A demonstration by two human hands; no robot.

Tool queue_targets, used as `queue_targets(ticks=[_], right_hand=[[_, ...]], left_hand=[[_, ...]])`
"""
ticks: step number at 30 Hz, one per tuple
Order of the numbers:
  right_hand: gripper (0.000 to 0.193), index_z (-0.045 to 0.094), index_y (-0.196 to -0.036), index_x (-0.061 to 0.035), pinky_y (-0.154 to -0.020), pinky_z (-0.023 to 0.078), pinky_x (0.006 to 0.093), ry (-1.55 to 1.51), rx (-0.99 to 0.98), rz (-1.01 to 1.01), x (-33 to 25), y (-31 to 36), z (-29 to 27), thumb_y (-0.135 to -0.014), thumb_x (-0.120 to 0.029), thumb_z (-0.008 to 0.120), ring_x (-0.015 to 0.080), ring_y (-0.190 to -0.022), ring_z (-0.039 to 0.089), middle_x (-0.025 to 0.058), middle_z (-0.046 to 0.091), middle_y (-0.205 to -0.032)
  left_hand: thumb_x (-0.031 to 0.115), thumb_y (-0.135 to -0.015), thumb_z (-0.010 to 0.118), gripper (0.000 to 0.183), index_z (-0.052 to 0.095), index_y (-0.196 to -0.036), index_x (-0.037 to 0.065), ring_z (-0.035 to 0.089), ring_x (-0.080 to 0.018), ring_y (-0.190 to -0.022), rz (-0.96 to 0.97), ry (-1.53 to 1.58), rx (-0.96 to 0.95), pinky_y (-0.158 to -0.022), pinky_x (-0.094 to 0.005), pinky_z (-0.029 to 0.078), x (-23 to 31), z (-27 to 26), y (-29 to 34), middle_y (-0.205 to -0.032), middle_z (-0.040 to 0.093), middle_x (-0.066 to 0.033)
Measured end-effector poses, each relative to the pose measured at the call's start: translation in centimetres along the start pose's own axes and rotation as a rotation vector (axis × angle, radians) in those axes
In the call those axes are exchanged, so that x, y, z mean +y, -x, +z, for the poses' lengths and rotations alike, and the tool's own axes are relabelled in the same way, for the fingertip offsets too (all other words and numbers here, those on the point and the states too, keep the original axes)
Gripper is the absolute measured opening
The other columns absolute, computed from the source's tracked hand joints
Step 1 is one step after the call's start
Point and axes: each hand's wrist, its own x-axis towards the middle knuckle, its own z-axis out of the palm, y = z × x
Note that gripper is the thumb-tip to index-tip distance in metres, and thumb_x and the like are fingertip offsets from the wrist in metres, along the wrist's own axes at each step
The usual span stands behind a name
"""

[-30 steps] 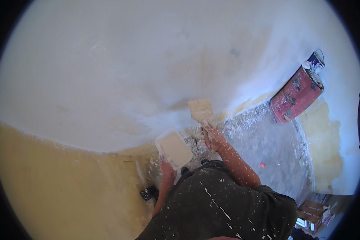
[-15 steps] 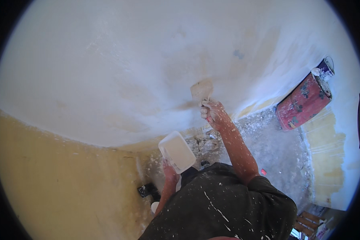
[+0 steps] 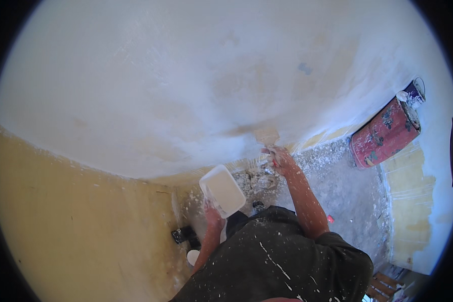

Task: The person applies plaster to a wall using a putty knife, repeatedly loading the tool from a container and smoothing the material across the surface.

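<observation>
My left hand point(image 3: 214, 215) is closed on the side of a white rectangular plastic tub point(image 3: 223, 191), its inside white and smooth-looking; I cannot make out how much it holds. In my right hand point(image 3: 281, 160), spotted with white like the forearm, is a putty knife point(image 3: 267, 135) with a wide blade and a bit of red at the handle. That blade is low on the wall point(image 3: 186, 95), which is coated patchily in white over yellow. Whether blade and wall touch is hard to tell. A darker smear runs leftward from the blade.
A dented red barrel point(image 3: 385, 133) stands at the right, with a dark blue can point(image 3: 415, 93) on top. White debris litters the floor point(image 3: 337, 181). A bare yellow wall point(image 3: 85, 226) fills the left. Slatted wood point(image 3: 384, 287) lies lower right; a black object point(image 3: 184, 234) sits lower left.
My right hand has brought the putty knife down and slightly right along the wall. The left hand and tub have stayed nearly still. My view has shifted slightly.
</observation>
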Motion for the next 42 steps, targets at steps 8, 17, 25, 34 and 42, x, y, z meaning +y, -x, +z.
queue_targets(ticks=[8,17,25,34,42], right_hand=[[0.023,0.05,-0.097,-0.0014,-0.036,0.033,0.0181,-0.069,-0.08,-0.152,-7.7,2.1,6.7,-0.088,-0.022,0.052,0.0059,-0.045,0.039,0.0084,0.056,-0.085],[0.026,0.049,-0.106,-0.0009,-0.035,0.032,0.0182,-0.012,-0.013,-0.229,-8.0,6.7,5.3,-0.089,-0.02,0.05,0.0062,-0.045,0.04,0.01,0.058,-0.084],[0.029,0.05,-0.106,0.0037,-0.038,0.035,0.0223,0.145,0.014,-0.066,-2.8,-0.5,0.4,-0.091,-0.021,0.046,0.0078,-0.047,0.043,0.0129,0.06,-0.083],[0.029,0.05,-0.107,-0.0009,-0.034,0.03,0.0181,0.135,-0.056,-0.378,-14.2,8.0,9.5,-0.091,-0.025,0.048,0.0053,-0.043,0.04,0.012,0.059,-0.084],[0.027,0.051,-0.106,-0.0049,-0.033,0.03,0.0176,0.03,0.157,-0.253,-7.4,4.8,3.4,-0.088,-0.025,0.052,0.0052,-0.045,0.04,0.0053,0.052,-0.076]], left_hand=[[0.034,-0.095,0.029,0.043,0.032,-0.134,0.016,0.045,-0.0268,-0.115,-0.016,-0.106,-0.009,-0.094,-0.0466,0.039,-0.2,0.4,0.4,-0.129,0.044,-0.0059],[0.033,-0.095,0.029,0.043,0.03,-0.135,0.016,0.048,-0.0272,-0.113,-0.074,0.099,-0.114,-0.092,-0.0484,0.041,-1.1,-1.2,-0.3,-0.127,0.045,-0.0061],[0.032,-0.096,0.028,0.042,0.03,-0.134,0.016,0.046,-0.0253,-0.115,0.008,-0.117,-0.038,-0.093,-0.0464,0.041,-1.4,0.2,0.2,-0.129,0.043,-0.0062],[0.034,-0.095,0.024,0.046,0.03,-0.135,0.013,0.037,-0.0234,-0.123,-0.07,-0.024,-0.005,-0.104,-0.0436,0.026,-1.2,0.1,0.3,-0.135,0.039,-0.0056],[0.032,-0.094,0.023,0.049,0.025,-0.137,0.008,0.028,-0.0215,-0.128,0.108,-0.519,-0.188,-0.108,-0.0419,0.016,-3.4,-4.7,-1.4,-0.137,0.035,-0.0062]])
